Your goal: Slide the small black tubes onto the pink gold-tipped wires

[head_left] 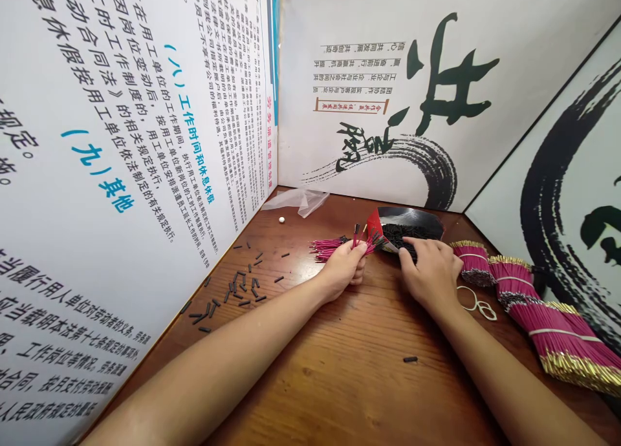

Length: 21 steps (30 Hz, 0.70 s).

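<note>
My left hand (343, 270) is closed round several thin pink wires (369, 244), some with black sleeves on their upper ends. Behind it lies a bunch of similar pink wires (326, 249) on the table. My right hand (429, 269) rests at the near edge of an open container (421, 218), dark with a red side, filled with small black sleeves (407, 231). Thumb and forefinger of that hand are drawn close together over the sleeves; whether something is between them is too small to make out.
Loose black sleeves (237, 284) lie scattered on the left of the wooden table (334, 368), and a single sleeve (410, 359) lies nearer. Banded pink wire bundles (557, 329) and pale rubber bands (485, 309) are at right. A clear plastic bag (305, 201) sits at the back, between printed panels.
</note>
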Each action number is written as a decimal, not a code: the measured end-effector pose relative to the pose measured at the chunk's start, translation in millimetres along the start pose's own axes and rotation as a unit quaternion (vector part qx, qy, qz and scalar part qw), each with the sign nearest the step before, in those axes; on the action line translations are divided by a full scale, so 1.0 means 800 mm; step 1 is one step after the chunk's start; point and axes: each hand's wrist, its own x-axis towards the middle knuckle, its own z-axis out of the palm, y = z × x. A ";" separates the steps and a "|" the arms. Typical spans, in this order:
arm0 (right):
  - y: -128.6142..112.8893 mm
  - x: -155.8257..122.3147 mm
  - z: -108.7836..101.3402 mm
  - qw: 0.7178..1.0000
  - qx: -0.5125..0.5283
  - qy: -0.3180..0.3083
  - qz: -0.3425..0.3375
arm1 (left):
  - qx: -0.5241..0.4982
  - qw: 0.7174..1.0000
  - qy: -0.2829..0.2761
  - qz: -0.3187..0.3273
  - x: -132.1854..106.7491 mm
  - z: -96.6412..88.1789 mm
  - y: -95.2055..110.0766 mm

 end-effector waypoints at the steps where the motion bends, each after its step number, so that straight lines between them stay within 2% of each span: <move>1: 0.001 -0.001 0.002 1.000 -0.017 -0.016 -0.013 | 0.000 1.000 -0.006 0.002 0.000 -0.001 -0.001; 7: -0.005 -0.007 0.002 0.991 -0.084 -0.094 -0.046 | 0.023 0.999 -0.038 -0.010 0.004 -0.003 -0.004; 13: -0.007 -0.005 -0.001 0.989 -0.089 -0.105 -0.047 | 0.047 0.996 -0.051 -0.050 0.002 -0.001 0.000; 21: -0.005 -0.006 -0.001 0.983 -0.134 -0.100 -0.077 | 0.063 0.996 -0.037 -0.053 0.000 0.001 0.002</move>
